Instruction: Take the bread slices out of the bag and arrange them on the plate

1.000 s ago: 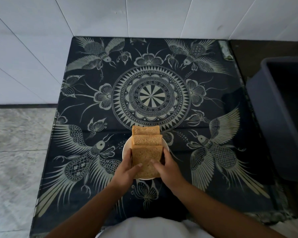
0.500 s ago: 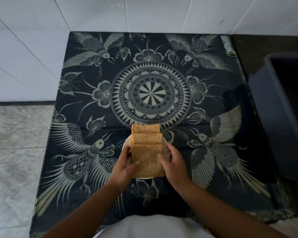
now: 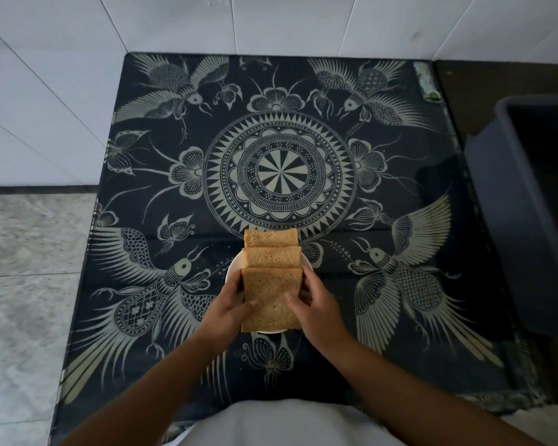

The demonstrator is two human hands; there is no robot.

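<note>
Three bread slices are laid on the small white plate [image 3: 231, 274], which rests near the near edge of the patterned tablecloth [image 3: 400, 175], just in front of the round central motif. The near slice [image 3: 269, 297] is gripped from both sides: the left hand [image 3: 231, 309] is closed on its left edge with the thumb on top, and the right hand [image 3: 316, 309] is closed on its right edge in the same way. The middle slice [image 3: 273, 257] and the far slice [image 3: 270, 238] lie untouched beyond it, each partly covered by the one nearer — a shingled row.

The step in hand appears to be the settling of the last slice. It would be done well if the slice were lowered flat, its far edge kept overlapping the middle slice by about the same margin as that one overlaps the far slice, and its sides kept in line with theirs. Light pressure is advised, since soft bread dents easily. The near edge overhangs the plate rim, so the slice should be released only once its weight is borne by the plate and the middle slice.

The long axis of the near slice runs from near to far, square to the table edge; the row as a whole points the same way. No bag can be seen. A dark bin [image 3: 529, 204] stands at the right, well apart.
</note>
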